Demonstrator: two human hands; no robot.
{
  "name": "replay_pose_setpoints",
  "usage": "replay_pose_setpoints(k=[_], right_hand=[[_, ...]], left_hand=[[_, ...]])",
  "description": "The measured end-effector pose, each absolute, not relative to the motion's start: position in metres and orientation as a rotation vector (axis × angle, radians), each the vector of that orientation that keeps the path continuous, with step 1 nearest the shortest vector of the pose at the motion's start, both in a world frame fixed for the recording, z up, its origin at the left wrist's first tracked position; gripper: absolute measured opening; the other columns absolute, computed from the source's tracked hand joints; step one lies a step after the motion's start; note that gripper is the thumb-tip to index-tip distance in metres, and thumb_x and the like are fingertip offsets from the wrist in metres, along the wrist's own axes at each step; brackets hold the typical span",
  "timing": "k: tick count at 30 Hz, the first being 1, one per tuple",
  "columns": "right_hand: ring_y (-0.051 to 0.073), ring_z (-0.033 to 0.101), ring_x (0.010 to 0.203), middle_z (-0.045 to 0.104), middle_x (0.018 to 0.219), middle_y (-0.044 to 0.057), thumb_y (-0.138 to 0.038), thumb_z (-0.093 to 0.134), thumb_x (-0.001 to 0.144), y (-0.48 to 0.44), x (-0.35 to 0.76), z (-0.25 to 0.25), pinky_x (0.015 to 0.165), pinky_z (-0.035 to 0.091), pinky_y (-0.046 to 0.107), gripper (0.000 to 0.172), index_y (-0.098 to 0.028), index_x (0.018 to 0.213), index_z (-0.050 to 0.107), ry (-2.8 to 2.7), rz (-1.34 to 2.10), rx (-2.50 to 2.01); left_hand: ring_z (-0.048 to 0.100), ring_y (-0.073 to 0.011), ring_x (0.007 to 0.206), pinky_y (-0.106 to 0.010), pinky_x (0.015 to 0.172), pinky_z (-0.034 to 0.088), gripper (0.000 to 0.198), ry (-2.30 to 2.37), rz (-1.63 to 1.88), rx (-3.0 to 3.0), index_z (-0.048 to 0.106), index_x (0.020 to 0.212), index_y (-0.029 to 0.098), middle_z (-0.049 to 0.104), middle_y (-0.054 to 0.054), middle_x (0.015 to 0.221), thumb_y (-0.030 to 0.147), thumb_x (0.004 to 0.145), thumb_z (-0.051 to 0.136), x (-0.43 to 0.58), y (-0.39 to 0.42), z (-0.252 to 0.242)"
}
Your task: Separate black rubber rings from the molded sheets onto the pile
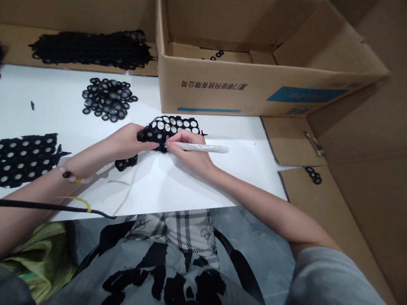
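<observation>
My left hand (pixel 127 141) grips a black perforated rubber sheet (pixel 165 128) full of round holes, and part of the sheet hangs below my fingers. My right hand (pixel 185 153) holds a white pen-like stick (pixel 200 147) between its fingers, with the hand resting on the sheet. The stick's tip is hidden by my fingers. A loose heap of small black rubber rings (pixel 108 99) lies on the white board (pixel 170 185) beyond my left hand. Another holed black sheet (pixel 7 162) lies to the left of my left wrist.
A cardboard box (pixel 210 89) stands at the far side, with a few black rings (pixel 214 54) inside. A black sheet pile (pixel 92 48) lies on cardboard behind the board. A black cable (pixel 28 206) crosses the near left. A metal clip (pixel 314 143) lies on cardboard at right.
</observation>
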State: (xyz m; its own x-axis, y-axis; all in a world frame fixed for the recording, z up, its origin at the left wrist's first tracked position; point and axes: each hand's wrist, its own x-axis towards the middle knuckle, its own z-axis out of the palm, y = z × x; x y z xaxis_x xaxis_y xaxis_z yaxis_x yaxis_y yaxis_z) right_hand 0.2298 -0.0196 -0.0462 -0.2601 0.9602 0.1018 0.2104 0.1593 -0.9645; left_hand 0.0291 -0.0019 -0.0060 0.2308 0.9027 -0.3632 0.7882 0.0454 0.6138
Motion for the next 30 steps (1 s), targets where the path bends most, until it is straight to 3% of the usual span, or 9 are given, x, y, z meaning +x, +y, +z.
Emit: replay_pose_setpoints(k=[12,17,22,24,26,30], right_hand=[[0.012,0.056,0.064,0.067,0.071,-0.001,-0.026,0.059,0.081,-0.023,0.225,-0.043,0.063,0.04,0.027,0.012,-0.019,0.073,0.063,-1.785,1.039,-1.216],[0.013,0.058,0.067,0.066,0.072,0.0,-0.028,0.062,0.079,-0.021,0.228,-0.046,0.064,0.043,0.027,0.011,-0.019,0.072,0.062,-1.685,1.069,-1.175],[0.013,0.058,0.065,0.065,0.069,0.0,-0.026,0.063,0.075,-0.018,0.231,-0.049,0.061,0.043,0.026,0.01,-0.018,0.069,0.061,-1.566,1.125,-1.198],[0.014,0.059,0.066,0.066,0.07,0.0,-0.027,0.064,0.074,-0.018,0.232,-0.046,0.061,0.043,0.026,0.011,-0.017,0.069,0.062,-1.613,1.187,-1.171],[0.013,0.058,0.064,0.064,0.067,-0.001,-0.027,0.065,0.074,-0.019,0.232,-0.044,0.06,0.042,0.026,0.011,-0.017,0.069,0.063,-1.678,1.215,-1.149],[0.011,0.054,0.061,0.063,0.065,-0.002,-0.024,0.064,0.073,-0.021,0.231,-0.042,0.059,0.039,0.025,0.008,-0.017,0.07,0.064,-1.769,1.196,-1.136]], left_hand=[[0.05,-0.0139,0.055,-0.024,0.049,0.037,0.027,1.511,0.218,1.637,0.064,0.072,0.017,0.058,0.0,0.059,0.044,0.069,0.067,0.038,-0.009,-0.001],[0.058,-0.0176,0.064,-0.025,0.055,0.041,0.032,1.506,0.099,1.828,0.067,0.081,0.018,0.068,-0.002,0.073,0.049,0.072,0.064,0.026,-0.001,0.0],[0.063,-0.0222,0.08,-0.025,0.065,0.043,0.055,1.571,0.055,2.071,0.066,0.111,0.019,0.073,-0.006,0.098,0.05,0.066,0.07,0.01,0.011,0.004],[0.063,-0.0217,0.075,-0.025,0.063,0.042,0.055,1.537,-0.04,2.067,0.068,0.105,0.021,0.073,-0.004,0.091,0.054,0.062,0.072,0.01,0.011,0.006],[0.06,-0.0203,0.065,-0.026,0.057,0.038,0.047,1.538,-0.138,2.021,0.069,0.088,0.021,0.071,-0.002,0.073,0.06,0.061,0.071,0.015,0.008,0.007],[0.054,-0.0189,0.056,-0.026,0.054,0.032,0.042,1.661,-0.123,2.055,0.057,0.062,0.021,0.06,0.0,0.053,0.061,0.062,0.07,0.03,-0.002,0.005]])
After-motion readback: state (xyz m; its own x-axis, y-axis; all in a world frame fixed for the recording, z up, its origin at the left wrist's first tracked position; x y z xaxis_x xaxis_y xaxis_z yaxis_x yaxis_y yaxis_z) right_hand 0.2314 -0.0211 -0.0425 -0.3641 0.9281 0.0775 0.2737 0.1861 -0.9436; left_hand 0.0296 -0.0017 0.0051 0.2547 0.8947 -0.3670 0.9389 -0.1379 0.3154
